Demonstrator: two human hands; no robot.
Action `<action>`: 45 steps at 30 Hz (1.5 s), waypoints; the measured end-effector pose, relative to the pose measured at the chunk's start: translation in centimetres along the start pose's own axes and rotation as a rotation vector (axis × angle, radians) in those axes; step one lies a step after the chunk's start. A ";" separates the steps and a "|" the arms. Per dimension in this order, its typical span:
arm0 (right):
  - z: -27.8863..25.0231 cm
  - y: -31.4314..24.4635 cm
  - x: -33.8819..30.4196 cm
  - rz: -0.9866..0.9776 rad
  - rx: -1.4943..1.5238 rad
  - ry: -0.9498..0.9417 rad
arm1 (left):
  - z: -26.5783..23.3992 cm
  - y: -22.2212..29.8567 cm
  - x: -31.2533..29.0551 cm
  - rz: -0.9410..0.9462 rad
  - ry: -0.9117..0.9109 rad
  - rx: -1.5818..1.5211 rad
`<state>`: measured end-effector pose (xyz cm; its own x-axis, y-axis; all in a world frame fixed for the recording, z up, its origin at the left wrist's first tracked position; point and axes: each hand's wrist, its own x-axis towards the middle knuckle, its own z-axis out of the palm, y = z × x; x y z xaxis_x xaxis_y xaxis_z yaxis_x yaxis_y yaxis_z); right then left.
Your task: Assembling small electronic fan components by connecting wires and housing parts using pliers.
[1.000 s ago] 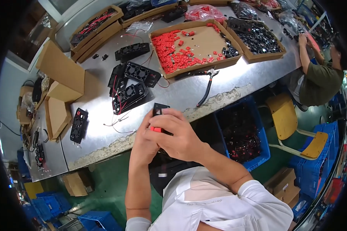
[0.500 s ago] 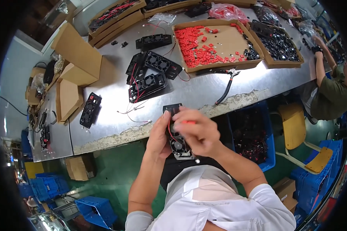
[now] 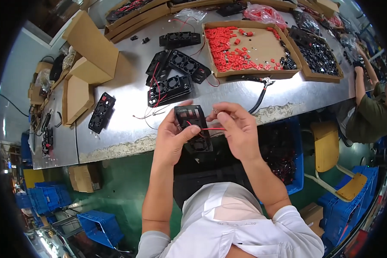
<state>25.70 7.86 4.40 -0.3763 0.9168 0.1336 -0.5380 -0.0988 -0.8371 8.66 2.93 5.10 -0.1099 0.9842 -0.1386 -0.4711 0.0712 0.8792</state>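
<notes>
Just in front of the table edge, the left hand [image 3: 173, 138] grips a black fan frame [image 3: 193, 128] from its left side, thumb laid across the front, holding it upright above the person's lap. The right hand [image 3: 236, 127] pinches a thin red wire [image 3: 211, 128] that runs from the frame's face out to its fingers (the fingertips are closed tight on it). Behind the hands, on the metal table [image 3: 124, 124], lies a cluster of black fan frames [image 3: 173, 75] with red leads, and one more frame [image 3: 101, 112] lies apart to the left. To the right lies a pair of black-handled pliers [image 3: 257, 88], in front of a flat cardboard tray of small red parts [image 3: 241, 49]. A second tray of black parts [image 3: 320, 56] stands further right, near another person's arm [image 3: 361, 77].
</notes>
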 end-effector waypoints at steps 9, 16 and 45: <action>2.9 0.8 -2.1 -0.609 -0.854 -0.129 | 1.4 0.1 -0.2 0.048 0.137 -0.194; 4.1 -0.2 -2.8 -0.582 -0.697 -0.283 | 0.7 1.7 -1.0 -0.035 0.066 0.115; 1.9 0.5 -1.6 -0.077 -0.072 -0.004 | 0.6 0.6 -2.4 0.104 -0.098 -0.026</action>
<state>24.59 5.63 4.84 -0.3389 0.9192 0.2007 -0.5102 -0.0003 -0.8601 9.18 0.74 6.22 -0.0736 0.9973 -0.0010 -0.4845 -0.0349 0.8741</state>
